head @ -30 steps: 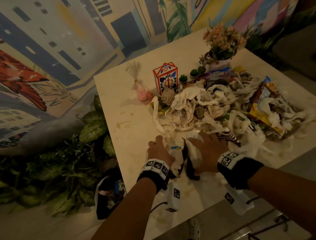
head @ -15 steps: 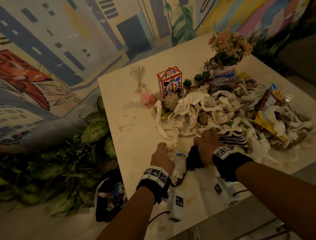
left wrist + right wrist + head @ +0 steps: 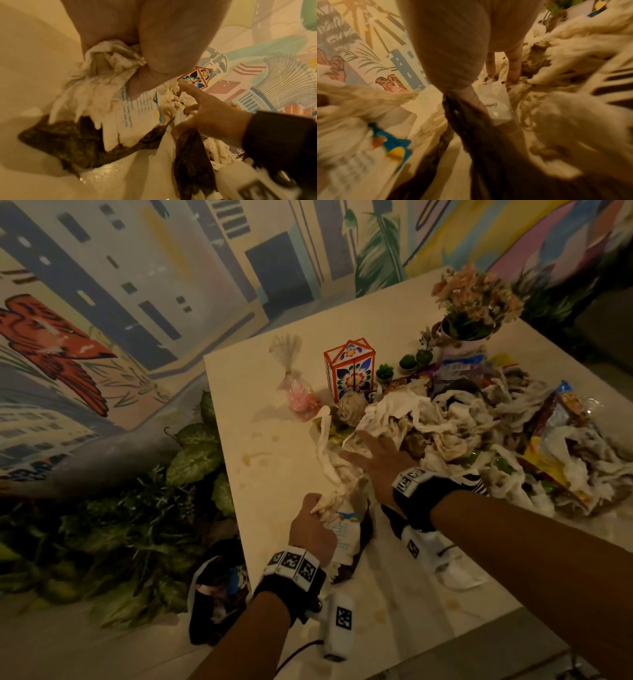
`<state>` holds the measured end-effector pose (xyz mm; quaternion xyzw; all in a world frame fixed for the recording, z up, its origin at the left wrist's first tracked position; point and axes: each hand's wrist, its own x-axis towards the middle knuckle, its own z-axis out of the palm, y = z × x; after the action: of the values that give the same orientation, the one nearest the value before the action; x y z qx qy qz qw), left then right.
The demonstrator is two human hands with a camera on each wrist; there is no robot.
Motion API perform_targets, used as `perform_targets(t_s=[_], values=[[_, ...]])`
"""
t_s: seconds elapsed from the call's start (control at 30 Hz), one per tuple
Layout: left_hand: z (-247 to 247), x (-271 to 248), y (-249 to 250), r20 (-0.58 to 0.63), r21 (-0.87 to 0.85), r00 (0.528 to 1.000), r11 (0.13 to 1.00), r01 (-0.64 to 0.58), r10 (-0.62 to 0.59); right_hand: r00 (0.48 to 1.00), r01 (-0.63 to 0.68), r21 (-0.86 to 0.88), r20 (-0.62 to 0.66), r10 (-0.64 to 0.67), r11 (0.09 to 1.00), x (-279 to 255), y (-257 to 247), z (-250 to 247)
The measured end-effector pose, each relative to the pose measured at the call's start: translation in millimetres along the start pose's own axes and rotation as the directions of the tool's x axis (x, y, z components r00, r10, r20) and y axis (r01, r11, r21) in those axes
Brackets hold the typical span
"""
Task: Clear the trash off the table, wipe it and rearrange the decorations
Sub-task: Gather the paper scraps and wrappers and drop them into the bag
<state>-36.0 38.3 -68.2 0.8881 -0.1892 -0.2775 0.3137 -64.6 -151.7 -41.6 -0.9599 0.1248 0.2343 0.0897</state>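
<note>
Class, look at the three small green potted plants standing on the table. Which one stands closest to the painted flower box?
The leftmost small plant. It stands just right of the painted flower box, while the other two sit farther right, toward the flower pot.

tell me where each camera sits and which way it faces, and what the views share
Head: on the head, looking forward and down at the table; both forearms show.
Left wrist: looks along the left hand, which grips a crumpled tissue; the right hand shows too.
Right wrist: looks along the right hand, fingers straight over the trash pile.
Shared: head and left wrist both show the floral box.
</note>
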Motion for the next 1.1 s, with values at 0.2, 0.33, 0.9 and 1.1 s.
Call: perform_targets(t_s=[0.2, 0.33, 0.9, 1.1], values=[[-0.2, -5.6, 0.2, 0.015, -0.004, 1.0, 1.0, -0.001, 0.001, 0.997, 0.064, -0.063, 0.044, -0.061, 0.996, 27.1, -12.9, -4.3], [-0.7, -6.4, -4.5, 0.022, -0.038, 1.0, 0.999, 0.011, -0.01, 0.998, 0.009, -0.063, 0.065, -0.005, 0.998, 24.7, -19.8, -9.0], [-12.8, -14.4, 0.6, 0.034, -0.111, 0.999, 0.993, -0.037, 0.041, 0.998, -0.046, 0.144, -0.038, 0.052, 0.988, -6.7, -8.0, -13.4], [-35.3, -6.2, 20.6, 0.033, -0.274, 0.999, 0.962, -0.004, 0.014, 0.991, -0.081, 0.242, -0.08, 0.103, 0.967, -17.1, 0.5, -47.9]])
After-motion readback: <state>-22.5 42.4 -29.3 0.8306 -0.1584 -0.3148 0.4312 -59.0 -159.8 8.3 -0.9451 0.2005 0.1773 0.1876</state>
